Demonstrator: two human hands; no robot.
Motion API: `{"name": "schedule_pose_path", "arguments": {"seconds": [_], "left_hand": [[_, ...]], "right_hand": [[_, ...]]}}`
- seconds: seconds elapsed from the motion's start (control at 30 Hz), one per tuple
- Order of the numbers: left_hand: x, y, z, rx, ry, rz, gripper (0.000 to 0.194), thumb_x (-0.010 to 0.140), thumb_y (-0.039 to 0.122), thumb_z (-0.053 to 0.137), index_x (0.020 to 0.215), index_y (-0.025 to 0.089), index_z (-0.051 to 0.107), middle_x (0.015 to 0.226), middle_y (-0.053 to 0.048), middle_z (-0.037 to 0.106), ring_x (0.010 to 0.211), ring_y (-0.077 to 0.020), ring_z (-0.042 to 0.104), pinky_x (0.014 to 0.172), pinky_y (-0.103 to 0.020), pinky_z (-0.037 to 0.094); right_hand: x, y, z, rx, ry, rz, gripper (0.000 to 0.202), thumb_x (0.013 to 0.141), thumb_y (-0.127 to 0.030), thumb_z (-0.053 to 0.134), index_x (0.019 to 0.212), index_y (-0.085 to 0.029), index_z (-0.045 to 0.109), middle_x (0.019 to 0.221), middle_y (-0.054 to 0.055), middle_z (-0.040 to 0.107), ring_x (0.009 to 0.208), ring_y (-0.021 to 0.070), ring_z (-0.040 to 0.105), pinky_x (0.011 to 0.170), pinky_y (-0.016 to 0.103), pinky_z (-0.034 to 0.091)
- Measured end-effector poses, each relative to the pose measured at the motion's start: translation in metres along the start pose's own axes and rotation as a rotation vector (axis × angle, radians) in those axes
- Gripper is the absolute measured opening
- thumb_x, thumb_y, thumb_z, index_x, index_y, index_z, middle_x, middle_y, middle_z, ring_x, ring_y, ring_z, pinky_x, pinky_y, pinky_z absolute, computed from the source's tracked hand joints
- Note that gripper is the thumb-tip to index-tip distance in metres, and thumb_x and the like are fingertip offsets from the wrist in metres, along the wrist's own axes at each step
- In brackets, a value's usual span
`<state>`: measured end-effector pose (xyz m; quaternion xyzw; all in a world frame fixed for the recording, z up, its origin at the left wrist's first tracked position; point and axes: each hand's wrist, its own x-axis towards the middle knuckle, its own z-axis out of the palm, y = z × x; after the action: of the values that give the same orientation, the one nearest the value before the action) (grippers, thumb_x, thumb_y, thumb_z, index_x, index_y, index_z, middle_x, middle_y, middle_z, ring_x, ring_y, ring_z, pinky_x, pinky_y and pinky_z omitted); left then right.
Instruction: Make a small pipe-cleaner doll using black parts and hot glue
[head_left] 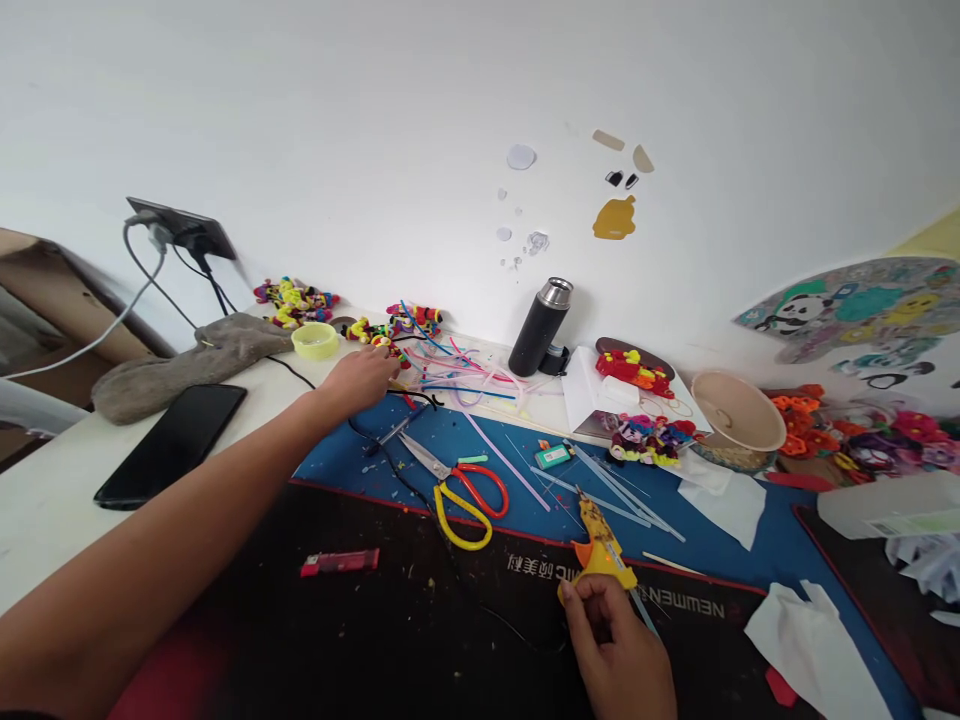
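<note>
My left hand (361,379) reaches to the back of the table, its fingers closed at a small red and yellow pipe-cleaner figure (391,349); the fingertips are partly hidden. My right hand (622,645) is at the front, thumb and forefinger pinched together by the handle of a yellow glue gun (606,562). What sits in that pinch, if anything, I cannot make out. The glue gun lies on the mat with its nozzle pointing away, and a clear glue stick (644,612) protrudes from its rear. Scissors (459,492) with red and yellow handles lie between the hands.
Loose pipe cleaners (480,380) spread along the back, near a black thermos (541,325). A teal lighter (554,456), glue sticks (626,495) and a red cutter (340,562) lie on the mats. Left are a phone (171,445) and tape roll (315,341); right, a bowl (739,410).
</note>
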<state>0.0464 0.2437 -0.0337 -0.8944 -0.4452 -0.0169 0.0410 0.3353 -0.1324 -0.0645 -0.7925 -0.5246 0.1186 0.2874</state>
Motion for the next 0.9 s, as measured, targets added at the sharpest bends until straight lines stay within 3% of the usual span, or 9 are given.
{"name": "schedule_pose_path", "arguments": {"seconds": [0.2,0.33,0.47,0.57,0.63,0.73,0.83,0.9], "left_hand": [[-0.001,-0.010,-0.011,-0.023,0.050,0.004,0.031,0.098,0.027,0.047,0.098,0.017,0.076,0.108,-0.018,0.073,0.107,-0.0337,0.066,0.090,-0.042,0.049],[-0.011,-0.009,-0.030,-0.140,0.203,0.032,0.031,0.099,0.030,0.047,0.100,0.018,0.076,0.106,-0.016,0.076,0.109,-0.0340,0.064,0.096,-0.045,0.048],[-0.031,0.008,-0.055,-0.322,0.426,-0.014,0.031,0.102,0.036,0.047,0.103,0.020,0.074,0.105,-0.013,0.077,0.110,-0.0330,0.064,0.099,-0.045,0.047],[-0.050,0.032,-0.069,-0.459,0.519,-0.024,0.024,0.102,0.036,0.053,0.099,0.021,0.072,0.101,-0.009,0.077,0.098,-0.0286,0.067,0.090,-0.039,0.050],[-0.063,0.051,-0.074,-0.536,0.541,0.077,0.021,0.102,0.034,0.057,0.095,0.021,0.071,0.097,-0.008,0.076,0.094,-0.0264,0.067,0.086,-0.036,0.050],[-0.083,0.080,-0.074,-0.608,0.544,0.233,0.017,0.104,0.030,0.058,0.098,0.020,0.070,0.094,-0.006,0.075,0.091,-0.0238,0.066,0.085,-0.035,0.050],[-0.099,0.106,-0.069,-0.652,0.497,0.373,0.014,0.106,0.023,0.057,0.101,0.019,0.069,0.093,-0.006,0.075,0.090,-0.0223,0.064,0.084,-0.034,0.048],[-0.105,0.118,-0.064,-0.664,0.488,0.430,0.013,0.106,0.021,0.057,0.102,0.019,0.068,0.093,-0.005,0.076,0.091,-0.0225,0.063,0.084,-0.034,0.047]], "right_hand": [[0.000,-0.010,-0.004,0.038,0.029,0.002,0.048,0.099,-0.068,0.052,0.079,-0.026,0.064,0.060,0.000,0.068,0.047,0.0175,0.065,0.047,0.025,0.048],[-0.004,-0.008,-0.004,0.096,0.045,0.024,0.046,0.098,-0.067,0.056,0.080,-0.025,0.065,0.059,-0.001,0.066,0.047,0.0165,0.061,0.049,0.025,0.047],[-0.012,-0.008,-0.001,0.166,0.174,0.072,0.046,0.095,-0.068,0.060,0.082,-0.024,0.067,0.062,0.001,0.065,0.051,0.0168,0.058,0.052,0.026,0.047],[-0.015,-0.019,0.003,0.271,0.191,0.096,0.045,0.096,-0.064,0.061,0.079,-0.022,0.065,0.063,0.001,0.060,0.055,0.0169,0.056,0.054,0.025,0.047],[-0.013,-0.034,0.005,0.351,0.124,0.091,0.043,0.095,-0.061,0.064,0.076,-0.022,0.063,0.062,0.000,0.055,0.056,0.0160,0.052,0.052,0.024,0.044],[-0.001,-0.061,0.009,0.500,-0.123,0.074,0.041,0.094,-0.060,0.069,0.081,-0.021,0.067,0.063,-0.001,0.054,0.058,0.0153,0.052,0.050,0.024,0.039],[0.019,-0.088,0.015,0.752,-0.286,0.135,0.048,0.094,-0.066,0.066,0.102,-0.019,0.070,0.061,-0.004,0.051,0.048,0.0113,0.044,0.046,0.022,0.034],[0.036,-0.101,0.023,0.894,-0.323,0.168,0.054,0.093,-0.070,0.065,0.109,-0.018,0.068,0.058,-0.005,0.052,0.042,0.0084,0.037,0.042,0.022,0.028]]}}
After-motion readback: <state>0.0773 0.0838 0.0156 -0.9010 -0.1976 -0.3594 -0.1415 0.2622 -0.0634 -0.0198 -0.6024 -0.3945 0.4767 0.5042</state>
